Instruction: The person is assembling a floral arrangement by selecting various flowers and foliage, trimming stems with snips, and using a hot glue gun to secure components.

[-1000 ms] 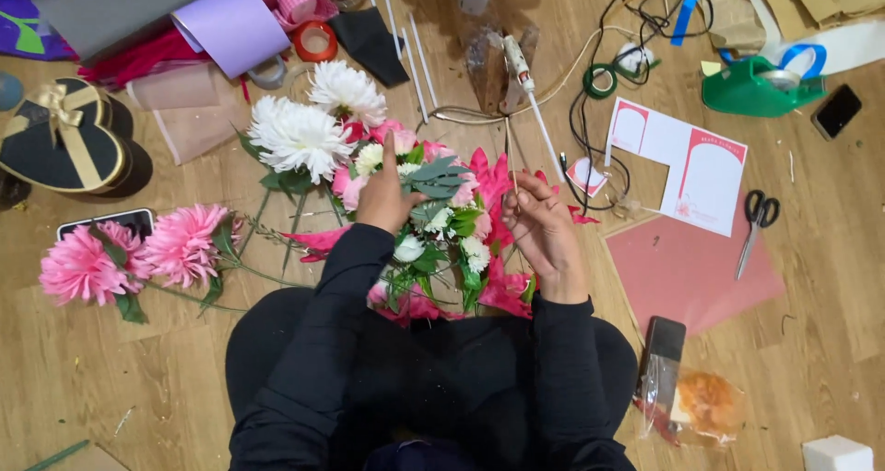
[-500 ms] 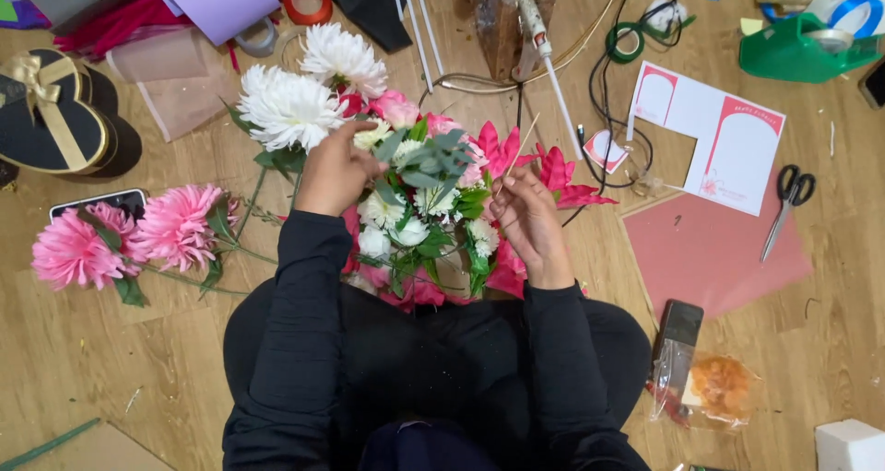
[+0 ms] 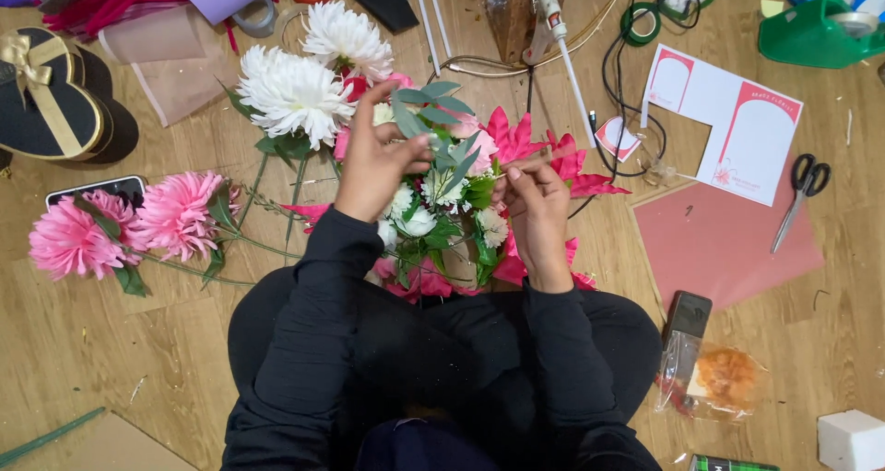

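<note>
From the head camera, looking straight down, a person in black sleeves sits on the pale wooden floor with a half-built flower arrangement of white blooms, green leaves and bright pink pointed petals resting just in front of the lap. The left hand has its grip closed on a grey-green leafy sprig, holding it at the top of the arrangement. The right hand pinches its fingertips together at the arrangement's right side; whatever it has hold of is too small to tell.

The arrangement already looks full in the middle, with several white flowers and greenery set in, so I judge the work well along. Plenty lies unused, though: two large white chrysanthemums touching the arrangement's upper left, and two fluffy pink flowers on long stems lying on the floor to the left. Black-handled scissors lie well apart at right, on the edge of a dusty-pink paper sheet.
</note>
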